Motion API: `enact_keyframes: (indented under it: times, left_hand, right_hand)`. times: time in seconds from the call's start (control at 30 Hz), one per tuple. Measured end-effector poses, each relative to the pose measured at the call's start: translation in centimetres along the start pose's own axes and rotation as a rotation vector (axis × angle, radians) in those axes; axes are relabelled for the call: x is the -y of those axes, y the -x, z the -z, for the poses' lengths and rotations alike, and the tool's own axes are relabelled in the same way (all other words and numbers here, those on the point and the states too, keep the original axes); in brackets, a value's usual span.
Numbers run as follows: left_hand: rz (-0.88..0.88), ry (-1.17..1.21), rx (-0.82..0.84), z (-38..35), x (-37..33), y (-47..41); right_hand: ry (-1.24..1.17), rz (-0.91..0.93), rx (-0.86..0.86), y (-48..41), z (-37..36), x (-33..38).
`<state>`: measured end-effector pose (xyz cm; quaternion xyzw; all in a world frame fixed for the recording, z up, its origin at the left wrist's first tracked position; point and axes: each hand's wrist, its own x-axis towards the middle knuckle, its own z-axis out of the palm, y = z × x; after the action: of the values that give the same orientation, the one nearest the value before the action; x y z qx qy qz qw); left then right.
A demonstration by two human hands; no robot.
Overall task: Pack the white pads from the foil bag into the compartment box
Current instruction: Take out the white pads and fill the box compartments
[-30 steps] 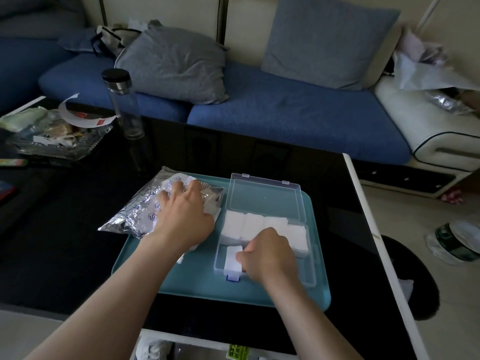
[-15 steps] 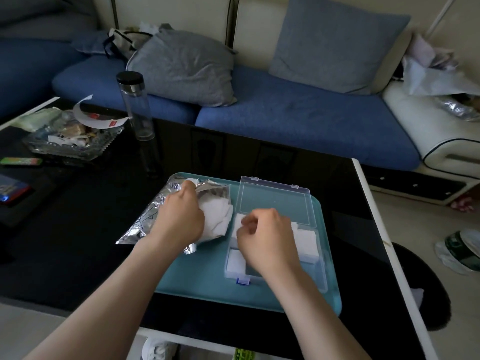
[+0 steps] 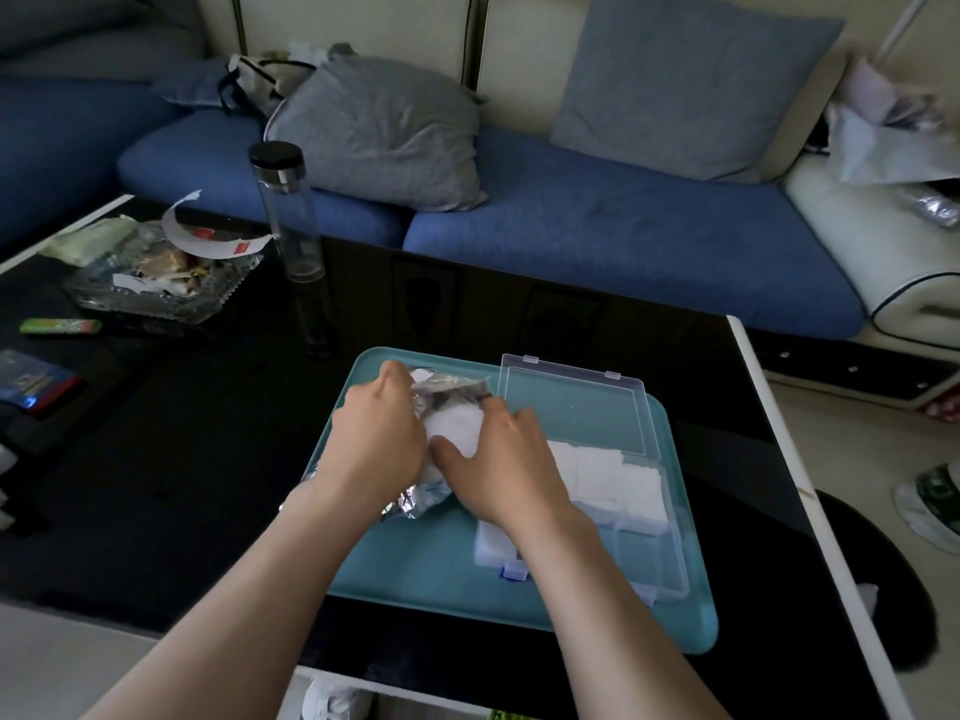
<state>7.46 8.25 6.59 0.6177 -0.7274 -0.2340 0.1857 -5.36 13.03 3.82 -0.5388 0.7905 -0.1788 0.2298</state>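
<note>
**A:** What lies nearest to the person?

**B:** A teal plastic tray (image 3: 415,579) on the black glass tabletop (image 3: 182,485). On the right part of the tray stands the clear plastic compartment box (image 3: 654,558). Its lid (image 3: 576,407) is folded open to the far side.

**A:** Is something in the box?

**B:** Yes. Flat white pads (image 3: 608,475) fill the far row of compartments, and one more lies in the near left compartment.

**A:** And the hands?

**B:** Both are just left of the box, at the crinkled silver foil bag (image 3: 452,392), which lies on the left part of the tray. The left hand (image 3: 379,444) rests over the bag, with curled fingers holding its far edge. The right hand (image 3: 509,470) reaches to the mouth of the bag. Its thumb and fingers are closed around a bunch of pads (image 3: 452,426) there.

**A:** What is behind them?

**B:** Far left on the tabletop, a tall clear bottle with a black cap (image 3: 288,215) stands upright beside a glass dish of paper scraps (image 3: 156,288). Behind the tabletop is a blue sofa (image 3: 597,236) with a grey cushion (image 3: 384,132) on it.
</note>
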Motion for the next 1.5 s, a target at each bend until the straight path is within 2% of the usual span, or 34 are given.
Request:
enact_keyframes:
  times: [0.1, 0.23, 0.37, 0.5, 0.6, 0.7, 0.8, 1.0, 1.23, 1.37, 1.43, 1.5]
  left_hand:
    - [-0.006, 0.04, 0.006, -0.1, 0.0, -0.1]
    - [-0.011, 0.082, -0.03, -0.3, 0.3, -0.7]
    - [0.002, 0.134, -0.076, -0.3, 0.2, -0.9]
    - [-0.017, 0.201, -0.122, 0.0, -0.6, -0.5]
    - [-0.191, 0.236, -0.064, 0.8, -1.1, 0.2]
    - [-0.288, 0.06, 0.078, 0.9, -0.6, 0.3]
    - [-0.346, -0.071, 0.063, -0.1, 0.5, -0.4]
    - [-0.313, -0.029, 0.004, -0.8, 0.9, -0.9]
    - [-0.237, -0.08, -0.082, -0.8, 1.0, -0.9]
    - [-0.154, -0.158, -0.075, -1.0, 0.7, -0.9]
    - [-0.136, -0.099, -0.085, -1.3, 0.7, -1.3]
    - [-0.094, 0.058, -0.089, -1.3, 0.4, -1.8]
  right_hand:
    - [-0.037, 0.06, -0.019, -0.1, 0.3, 0.2]
    - [-0.074, 0.176, -0.157, -0.2, 0.4, 0.9]
    - [-0.146, 0.207, -0.25, -0.9, 0.2, 0.9]
    - [-0.229, 0.131, -0.278, -1.2, 0.0, 1.0]
    - [-0.444, 0.012, -0.316, -1.7, 0.4, 1.0]
    - [-0.604, -0.056, -0.327, -2.2, 0.6, 0.8]
    - [-0.829, -0.126, -0.225, -2.3, 0.3, 0.9]
    - [-1.009, -0.139, -0.037, -2.4, 0.6, 0.3]
    - [-1.02, -0.172, -0.122, -2.0, 2.5, -0.1]
    - [-1.028, -0.164, -0.115, -1.5, 3.9, -0.8]
    - [-1.056, -0.168, -0.11, -1.5, 4.5, -1.1]
    - [-1.078, -0.185, -0.112, -1.5, 4.9, -1.5]
